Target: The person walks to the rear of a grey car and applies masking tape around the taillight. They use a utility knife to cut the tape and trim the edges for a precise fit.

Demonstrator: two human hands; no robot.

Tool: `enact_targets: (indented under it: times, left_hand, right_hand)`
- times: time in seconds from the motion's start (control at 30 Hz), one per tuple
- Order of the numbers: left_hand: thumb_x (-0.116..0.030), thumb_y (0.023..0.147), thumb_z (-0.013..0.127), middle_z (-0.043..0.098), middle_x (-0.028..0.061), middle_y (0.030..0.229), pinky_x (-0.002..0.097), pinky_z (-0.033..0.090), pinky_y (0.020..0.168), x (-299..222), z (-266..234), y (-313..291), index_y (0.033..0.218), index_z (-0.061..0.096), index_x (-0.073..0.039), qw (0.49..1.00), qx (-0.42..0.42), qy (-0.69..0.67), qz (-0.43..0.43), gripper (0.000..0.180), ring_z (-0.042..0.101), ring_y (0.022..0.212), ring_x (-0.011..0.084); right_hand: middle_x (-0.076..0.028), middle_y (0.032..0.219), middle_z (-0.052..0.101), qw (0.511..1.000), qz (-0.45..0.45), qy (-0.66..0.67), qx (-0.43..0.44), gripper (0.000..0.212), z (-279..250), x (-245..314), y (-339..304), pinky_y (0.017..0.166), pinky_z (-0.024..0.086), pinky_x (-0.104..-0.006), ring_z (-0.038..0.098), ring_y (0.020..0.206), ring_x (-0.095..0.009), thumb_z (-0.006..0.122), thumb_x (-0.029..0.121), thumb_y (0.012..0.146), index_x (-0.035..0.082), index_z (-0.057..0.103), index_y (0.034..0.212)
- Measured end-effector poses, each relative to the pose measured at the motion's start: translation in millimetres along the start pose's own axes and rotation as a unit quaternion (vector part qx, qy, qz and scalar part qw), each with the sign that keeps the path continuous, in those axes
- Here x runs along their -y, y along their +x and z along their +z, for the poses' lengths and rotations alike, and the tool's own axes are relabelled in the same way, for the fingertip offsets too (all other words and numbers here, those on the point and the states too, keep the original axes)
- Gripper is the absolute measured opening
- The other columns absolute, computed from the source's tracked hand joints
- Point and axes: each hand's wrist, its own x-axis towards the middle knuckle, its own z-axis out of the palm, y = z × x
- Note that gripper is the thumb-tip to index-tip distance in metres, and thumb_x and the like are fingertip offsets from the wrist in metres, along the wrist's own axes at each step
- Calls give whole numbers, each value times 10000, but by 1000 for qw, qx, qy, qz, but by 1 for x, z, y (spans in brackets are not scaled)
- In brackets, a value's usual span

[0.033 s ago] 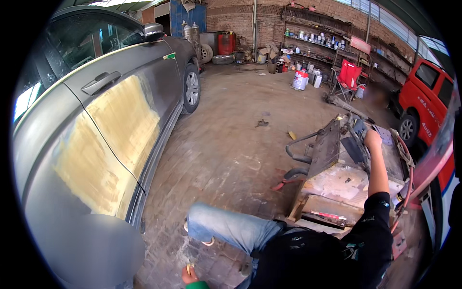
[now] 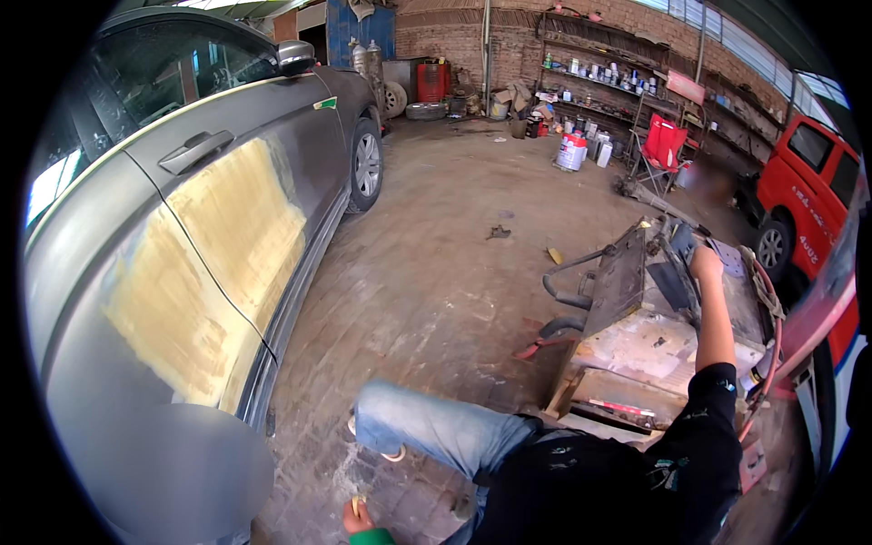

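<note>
And here's the right hand (image 2: 706, 263), out at three o'clock, down among the clutter on top of the cart (image 2: 636, 350). Fingers look curled, a loose fist by the shape of it, but whether they grasp anything I can't tell: too small, too dark in there. Just beside it, on the nine o'clock side, lies a dark sheet (image 2: 669, 285), tilted on the cart top. So the cart is the thing in play, sitting between three and four o'clock, curved dark pipes (image 2: 568, 300) poking out toward the middle. Bare forearm, short black sleeve (image 2: 713, 386), that's the arm on the job. The left hand is out of view, so its grip I can't call.

Down between six and seven, another hand (image 2: 358, 518), apparently someone else's, green cuff (image 2: 372, 538) and all, pinching a small yellowish piece (image 2: 357, 501). A jeans leg (image 2: 436, 429) bends across six o'clock.

Over at nine, the grey car (image 2: 313, 163), a big yellowish patch (image 2: 236, 222) spread across two doors, front wheel (image 2: 366, 170) at eleven. Up the far end: red drum (image 2: 432, 82) at twelve, laden shelves (image 2: 604, 84) at one, white-and-red bucket (image 2: 570, 152) between one and two, red chair (image 2: 663, 143) at two, and a red van (image 2: 811, 195) between two and three.
</note>
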Motion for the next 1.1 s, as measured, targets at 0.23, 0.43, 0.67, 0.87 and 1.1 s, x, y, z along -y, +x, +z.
enact_targets:
  times: [0.23, 0.43, 0.67, 0.87, 1.1]
  left_hand:
    - [-280, 849, 616, 611, 220, 748, 444, 463, 594, -26, -16, 20, 902, 614, -33, 991, -49, 69, -107, 252, 599, 679, 398]
    - [-324, 855, 606, 625, 214, 802, 484, 459, 648, -23, -47, -7, 905, 586, -69, 975, -140, 62, -161, 261, 588, 790, 428]
    - [-305, 869, 580, 635, 208, 821, 478, 470, 686, -37, -56, -25, 963, 582, -61, 961, -194, 36, -194, 262, 607, 813, 404]
    - [-291, 868, 577, 638, 202, 825, 472, 470, 675, -43, -65, -36, 978, 581, -66, 964, -184, 27, -191, 250, 606, 805, 402]
    - [-296, 873, 573, 636, 204, 805, 471, 469, 662, -40, -87, -50, 983, 578, -70, 951, -228, 12, -208, 252, 606, 781, 400]
  right_hand:
    - [-189, 907, 614, 858, -411, 170, -257, 209, -56, 151, -73, 715, 482, -443, 606, 827, -369, 595, 127, 842, 4, 559, 1007]
    - [-222, 986, 624, 608, -762, 108, 193, 217, 83, 263, -268, 814, 470, -473, 594, 926, -407, 509, 174, 888, 30, 602, 1022]
    - [-113, 897, 654, 660, -516, -169, 519, 232, 296, 197, -264, 720, 496, -373, 632, 795, -252, 465, 212, 921, 62, 605, 1029]
    - [-126, 899, 655, 657, -559, -187, 470, 222, 272, 222, -267, 723, 495, -382, 633, 802, -266, 478, 204, 908, 57, 615, 1000]
    - [-142, 902, 655, 646, -585, -206, 444, 210, 257, 245, -278, 725, 495, -392, 633, 810, -282, 494, 196, 893, 50, 626, 966]
